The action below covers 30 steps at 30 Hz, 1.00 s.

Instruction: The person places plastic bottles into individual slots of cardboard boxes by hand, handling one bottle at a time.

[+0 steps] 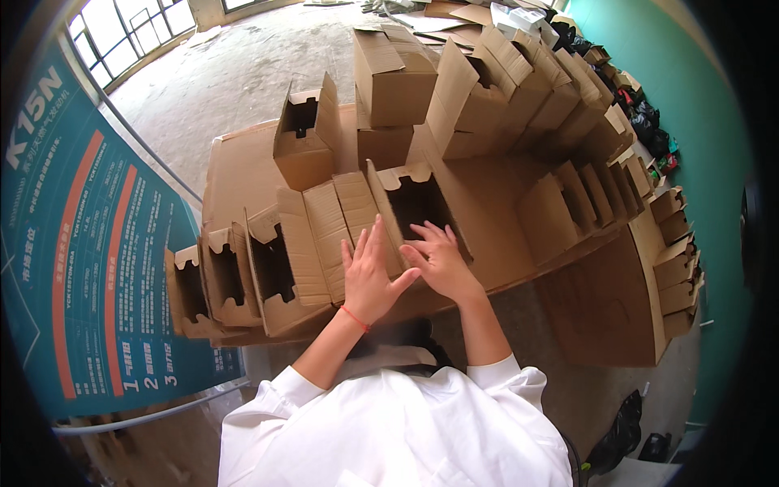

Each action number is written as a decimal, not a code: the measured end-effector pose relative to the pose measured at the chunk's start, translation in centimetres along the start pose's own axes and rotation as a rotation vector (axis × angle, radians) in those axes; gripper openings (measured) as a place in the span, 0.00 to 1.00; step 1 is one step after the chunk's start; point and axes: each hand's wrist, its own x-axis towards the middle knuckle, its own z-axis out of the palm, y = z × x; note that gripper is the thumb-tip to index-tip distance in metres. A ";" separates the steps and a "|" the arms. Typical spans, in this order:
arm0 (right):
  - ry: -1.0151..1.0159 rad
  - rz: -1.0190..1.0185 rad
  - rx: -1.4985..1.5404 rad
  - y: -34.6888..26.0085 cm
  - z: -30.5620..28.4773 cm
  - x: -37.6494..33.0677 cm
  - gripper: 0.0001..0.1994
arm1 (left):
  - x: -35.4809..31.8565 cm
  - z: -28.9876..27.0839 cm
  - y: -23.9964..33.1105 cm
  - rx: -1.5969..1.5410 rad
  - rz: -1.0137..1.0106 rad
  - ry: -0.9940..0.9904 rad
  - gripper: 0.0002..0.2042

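Hands (369,276) (438,260) flat on open carton (410,207); interior dark.

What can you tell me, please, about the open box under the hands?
The box is plain brown corrugated cardboard, lying on its side on a cardboard sheet, its dark open end facing up with notched flaps spread. The left hand lies flat on its side panel; the right hand presses beside the opening.

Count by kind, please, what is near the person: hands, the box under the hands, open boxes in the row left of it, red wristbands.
Hands: 2 (left hand, right hand)
Box under the hands: 1
Open boxes in the left row: 3
Red wristband: 1
Total: 7
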 end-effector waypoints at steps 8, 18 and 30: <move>-0.012 -0.071 0.179 2.0 -1.2 0.1 0.18 | 0.6 2.6 0.7 0.187 0.049 0.030 0.34; 0.267 -0.623 0.073 2.8 -2.1 -4.0 0.12 | -1.0 2.0 2.1 0.009 -0.048 -0.074 0.42; -0.164 -0.644 -0.003 7.8 -1.4 -11.1 0.08 | 0.8 3.3 -0.7 -0.678 -0.349 0.292 0.30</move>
